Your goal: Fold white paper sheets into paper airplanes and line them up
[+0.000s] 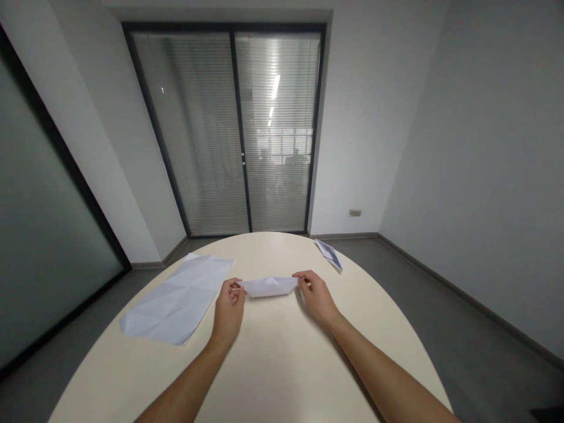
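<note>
A folded white paper boat (270,286), long and low with a small peak in the middle, is stretched between my two hands just over the table. My left hand (230,302) pinches its left tip between thumb and fingers. At the other end, my right hand (314,292) grips the right tip in the same way. To the left of my left hand lie creased white paper sheets (178,302), spread flat and seemingly stacked.
The round cream table (268,358) carries everything. Near its far right edge rests a small folded paper (329,255) with a dark printed patch. Beyond the table stand glass doors with blinds (277,176) and a wall socket (355,213).
</note>
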